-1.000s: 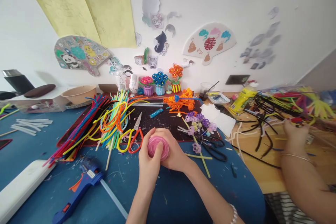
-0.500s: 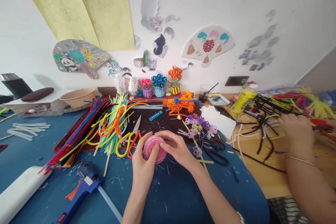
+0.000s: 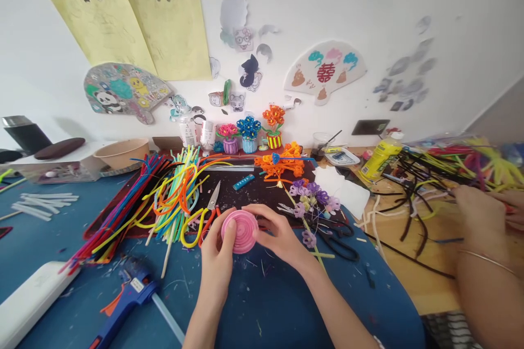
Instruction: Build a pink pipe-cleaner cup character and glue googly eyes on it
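A round pink coil of pipe cleaner (image 3: 242, 233) faces me, its rings wound tightly in a spiral. My left hand (image 3: 220, 245) grips its left side, thumb lying on the front face. At the right rim, the thumb and fingers of my right hand (image 3: 278, 232) close on the coil as well. Just behind my left hand lie orange-handled scissors (image 3: 213, 202) with blades apart. Purple pipe-cleaner flowers (image 3: 311, 196) rest beyond my right hand, near black-handled scissors (image 3: 339, 242).
A blue glue gun (image 3: 135, 289) with a glue stick lies front left, beside a white case (image 3: 36, 300). Bundles of coloured pipe cleaners (image 3: 180, 191) cover the left middle. Small flower pots (image 3: 249, 143) line the wall. A co-worker's arm (image 3: 478, 245) reaches in at right, near a yellow bottle (image 3: 380, 158).
The coil has tilted so its flat face shows more fully, and my left thumb has shifted toward its left edge. The co-worker's hand has moved right.
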### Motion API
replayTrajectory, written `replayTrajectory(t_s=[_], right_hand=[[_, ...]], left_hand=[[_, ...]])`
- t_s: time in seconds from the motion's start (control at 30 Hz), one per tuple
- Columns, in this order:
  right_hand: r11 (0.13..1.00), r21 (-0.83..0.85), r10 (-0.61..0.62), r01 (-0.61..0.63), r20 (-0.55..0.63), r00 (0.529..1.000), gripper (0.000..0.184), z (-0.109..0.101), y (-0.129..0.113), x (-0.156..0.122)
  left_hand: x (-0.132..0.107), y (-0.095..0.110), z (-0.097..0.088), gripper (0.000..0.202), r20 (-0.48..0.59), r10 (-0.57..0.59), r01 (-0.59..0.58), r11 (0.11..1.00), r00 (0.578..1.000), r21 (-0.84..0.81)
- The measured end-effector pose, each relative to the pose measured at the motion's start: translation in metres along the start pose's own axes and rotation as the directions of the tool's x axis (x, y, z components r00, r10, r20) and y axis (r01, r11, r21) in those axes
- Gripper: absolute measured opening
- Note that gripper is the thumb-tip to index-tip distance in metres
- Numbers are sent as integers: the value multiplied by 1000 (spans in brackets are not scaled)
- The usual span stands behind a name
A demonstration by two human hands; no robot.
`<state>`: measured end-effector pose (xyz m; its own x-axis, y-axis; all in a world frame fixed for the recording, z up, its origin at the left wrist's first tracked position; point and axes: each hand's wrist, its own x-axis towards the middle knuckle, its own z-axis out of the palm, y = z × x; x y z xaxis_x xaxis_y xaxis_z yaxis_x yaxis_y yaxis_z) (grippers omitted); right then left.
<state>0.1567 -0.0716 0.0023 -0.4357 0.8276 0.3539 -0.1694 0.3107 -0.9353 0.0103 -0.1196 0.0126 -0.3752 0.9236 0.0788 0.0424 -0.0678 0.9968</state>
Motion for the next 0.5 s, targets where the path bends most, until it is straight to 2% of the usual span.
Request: replayTrajectory(t_s=[0.07, 0.13, 0.23, 0.5], right_hand=[[996, -82, -26, 30, 59, 998, 69, 1, -1, -2], [982, -175, -58, 67, 59, 997, 81, 2, 1, -4], [965, -234, -107, 114, 43, 993, 78, 4, 5, -5], [962, -189, -179, 196, 103, 978, 78, 16, 4, -3]], left_hand=[[1, 0, -1, 44, 13, 10, -10, 1000, 1000, 21], [2, 1, -2, 43, 54, 12, -13, 999, 998, 31], [1, 1, -2, 40, 81, 9, -12, 999, 997, 36], [-2, 2, 4, 27, 94, 15, -18, 999, 995, 33]])
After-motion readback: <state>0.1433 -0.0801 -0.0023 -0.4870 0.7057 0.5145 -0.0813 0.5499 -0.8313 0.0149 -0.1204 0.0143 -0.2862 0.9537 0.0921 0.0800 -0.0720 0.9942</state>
